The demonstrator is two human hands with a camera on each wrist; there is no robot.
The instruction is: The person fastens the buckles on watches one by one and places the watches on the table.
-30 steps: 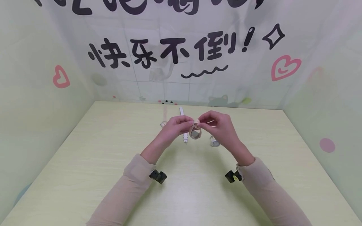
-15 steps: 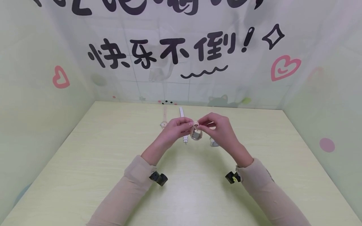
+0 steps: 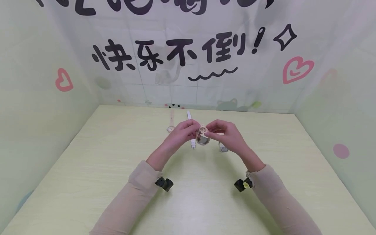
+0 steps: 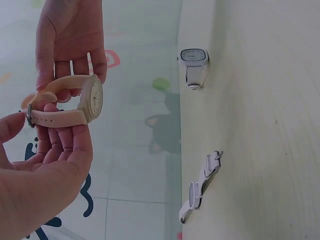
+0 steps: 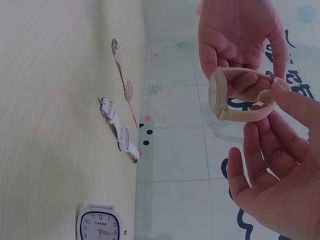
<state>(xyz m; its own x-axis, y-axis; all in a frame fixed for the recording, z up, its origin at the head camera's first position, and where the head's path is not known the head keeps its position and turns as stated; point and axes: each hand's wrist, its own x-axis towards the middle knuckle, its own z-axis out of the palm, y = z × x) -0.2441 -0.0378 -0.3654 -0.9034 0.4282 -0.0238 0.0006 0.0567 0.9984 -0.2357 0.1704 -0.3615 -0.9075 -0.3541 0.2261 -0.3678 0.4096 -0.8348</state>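
Note:
Both hands hold a beige wristwatch [image 3: 202,140] above the table, its strap bent into a loop with the round dial at the far side from the fingers. My left hand [image 3: 183,131] pinches the strap near the metal buckle [image 4: 31,116]. On the other side, my right hand [image 3: 227,133] grips the strap's other part between thumb and fingertips [image 5: 280,92]. The strap's tail curls in a small loop by the buckle, as the left wrist view shows. Fingers hide how far the tail passes through the buckle.
On the table [image 3: 188,202] behind the hands lie a pink-strapped watch [image 3: 170,129], a white watch [image 3: 192,143] stretched out lengthwise, and a white square-faced watch [image 5: 99,225] at right. A printed cloth backdrop [image 3: 147,91] stands along the table's back edge.
The right thumb and fingers have shifted slightly on the strap, and its tail now shows as a rounder curl above the dial. The left hand has hardly moved; the other watches lie still.

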